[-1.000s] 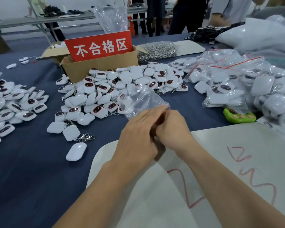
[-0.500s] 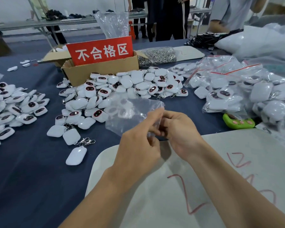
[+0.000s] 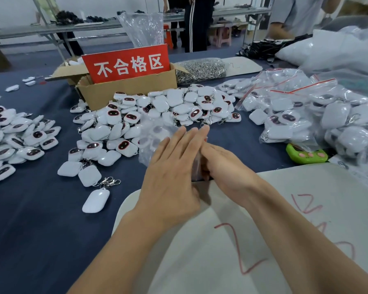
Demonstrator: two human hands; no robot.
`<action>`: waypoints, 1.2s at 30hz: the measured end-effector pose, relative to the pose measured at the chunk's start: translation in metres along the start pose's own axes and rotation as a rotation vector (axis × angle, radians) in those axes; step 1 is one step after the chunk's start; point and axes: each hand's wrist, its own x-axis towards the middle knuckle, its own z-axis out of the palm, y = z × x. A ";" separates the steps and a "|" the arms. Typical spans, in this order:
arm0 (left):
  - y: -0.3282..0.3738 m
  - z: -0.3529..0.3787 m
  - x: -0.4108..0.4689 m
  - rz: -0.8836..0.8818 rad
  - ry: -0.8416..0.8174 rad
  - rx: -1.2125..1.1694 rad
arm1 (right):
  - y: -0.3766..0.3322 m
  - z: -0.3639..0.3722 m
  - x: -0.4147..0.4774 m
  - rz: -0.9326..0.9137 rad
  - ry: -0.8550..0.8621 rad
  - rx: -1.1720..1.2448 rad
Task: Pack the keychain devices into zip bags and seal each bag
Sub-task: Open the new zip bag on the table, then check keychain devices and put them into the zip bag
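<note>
A clear zip bag [image 3: 152,136] is pressed between my palms above the dark blue table, and it looks empty. My left hand [image 3: 170,168] lies flat with straight fingers on the bag's near side. Touching it from the right, my right hand [image 3: 223,164] holds the bag's edge, its fingertips hidden behind the left. White keychain devices [image 3: 157,111] with dark oval faces lie heaped just beyond the bag. A second heap of keychain devices [image 3: 13,136] sits at the far left. Filled zip bags [image 3: 306,111] with red seal strips are stacked at the right.
A cardboard box [image 3: 128,90] with a red sign stands behind the heap. A bag of metal clips [image 3: 200,70] lies behind it. A green counter [image 3: 306,155] sits at the right. A white board [image 3: 263,230] with red marks lies under my forearms. People stand at the back.
Both hands have gone from pinching the bag with bent fingers to lying flat against each other on it. The bag has spread out to the left of my hands.
</note>
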 end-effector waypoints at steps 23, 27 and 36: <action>-0.054 0.023 0.003 -0.455 0.163 0.027 | 0.028 0.008 0.078 -0.242 0.221 -1.055; -0.057 0.022 0.004 -0.534 0.141 -0.025 | 0.028 0.013 0.101 -0.288 0.075 -1.276; -0.054 0.017 0.006 -0.598 0.079 -0.065 | 0.021 0.019 0.112 -0.485 -0.033 -1.278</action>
